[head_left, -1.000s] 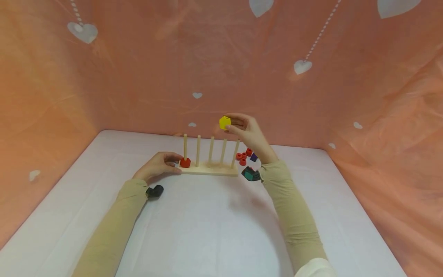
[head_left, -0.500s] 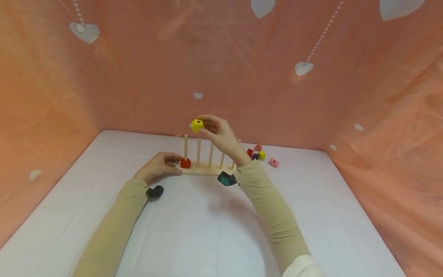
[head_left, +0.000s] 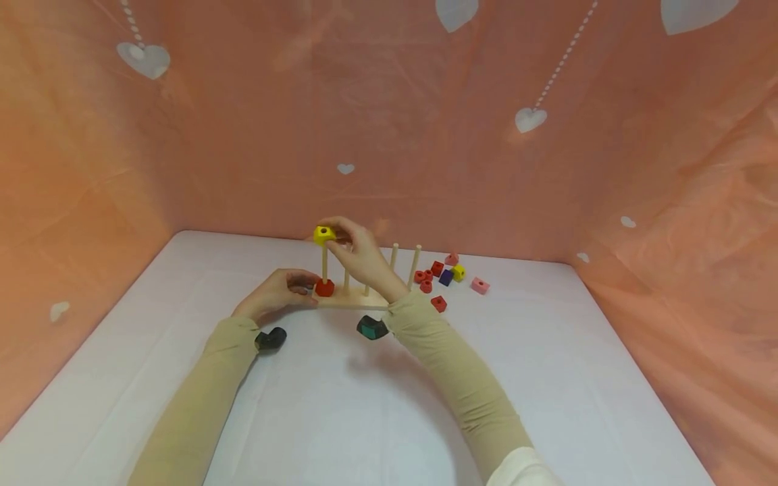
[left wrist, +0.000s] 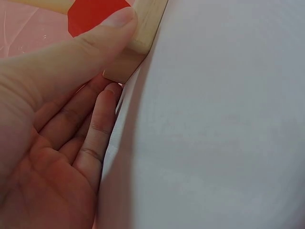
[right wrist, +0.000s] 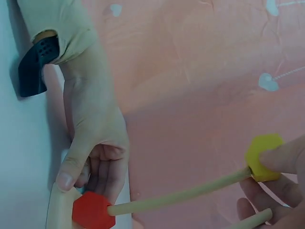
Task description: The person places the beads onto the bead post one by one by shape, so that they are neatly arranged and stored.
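Note:
My right hand pinches a yellow hexagonal bead between thumb and fingers, at the top of the leftmost peg. In the right wrist view the peg's tip meets the underside of the yellow bead. At the foot of that same peg sits a red hexagonal bead. The left hand grips the left end of the wooden peg stand, its thumb on the front edge in the left wrist view. My right hand and forearm partly cover the middle pegs.
Right of the stand lie several loose beads: small red ones, a purple one, a yellow one, a pink one and a red one nearer me. A pink curtain hangs behind the white table.
My right hand has moved left and down with the yellow bead, from above the stand's right side to the leftmost peg's top. The left hand stays at the stand's end.

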A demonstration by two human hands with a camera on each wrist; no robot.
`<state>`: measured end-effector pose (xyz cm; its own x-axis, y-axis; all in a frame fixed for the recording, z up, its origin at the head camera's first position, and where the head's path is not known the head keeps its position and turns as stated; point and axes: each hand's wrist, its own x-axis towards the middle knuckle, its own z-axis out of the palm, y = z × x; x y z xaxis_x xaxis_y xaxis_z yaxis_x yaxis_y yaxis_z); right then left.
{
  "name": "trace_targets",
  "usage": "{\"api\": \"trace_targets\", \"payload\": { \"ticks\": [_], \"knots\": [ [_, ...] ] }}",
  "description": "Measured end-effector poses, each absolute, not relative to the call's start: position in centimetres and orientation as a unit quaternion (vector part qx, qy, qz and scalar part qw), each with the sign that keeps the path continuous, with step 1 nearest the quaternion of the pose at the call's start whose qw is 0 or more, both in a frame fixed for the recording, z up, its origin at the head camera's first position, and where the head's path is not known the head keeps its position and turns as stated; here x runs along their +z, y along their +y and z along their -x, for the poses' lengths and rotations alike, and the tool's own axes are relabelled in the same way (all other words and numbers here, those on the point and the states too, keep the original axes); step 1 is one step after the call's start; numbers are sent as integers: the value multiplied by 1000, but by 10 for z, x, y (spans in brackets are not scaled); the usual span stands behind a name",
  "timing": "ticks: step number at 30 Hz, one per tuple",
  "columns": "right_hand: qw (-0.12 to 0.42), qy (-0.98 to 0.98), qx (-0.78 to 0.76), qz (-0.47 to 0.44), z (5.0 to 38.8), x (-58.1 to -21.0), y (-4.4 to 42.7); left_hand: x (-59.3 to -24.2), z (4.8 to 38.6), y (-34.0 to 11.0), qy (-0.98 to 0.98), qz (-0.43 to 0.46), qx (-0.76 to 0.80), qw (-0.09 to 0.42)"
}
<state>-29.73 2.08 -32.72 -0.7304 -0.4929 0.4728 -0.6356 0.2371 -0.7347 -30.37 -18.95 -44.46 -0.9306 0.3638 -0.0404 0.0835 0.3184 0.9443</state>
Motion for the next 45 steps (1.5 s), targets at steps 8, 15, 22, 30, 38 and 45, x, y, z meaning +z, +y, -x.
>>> {"api": "trace_targets", "payload": {
  "ticks": [8, 15, 22, 30, 38, 45],
  "knots": [
    [93, -794, 479, -364, 305, -331, 18, -441, 304, -190, 807, -151, 558, 117],
    [57, -799, 501, -328, 307, -340, 17, -443, 304, -189, 814, -141, 550, 119],
    [29, -788, 551, -274, 304, -360, 15, -445, 304, -189, 812, -156, 552, 112],
    [36, -762, 609, -218, 301, -380, 9, -444, 305, -188, 823, -144, 538, 112],
    [12, -807, 564, -176, 295, -407, 8, -444, 303, -189, 818, -116, 549, 122],
    [-18, -797, 578, -173, 291, -417, 11, -446, 302, -188, 811, -106, 561, 126]
  ]
}}
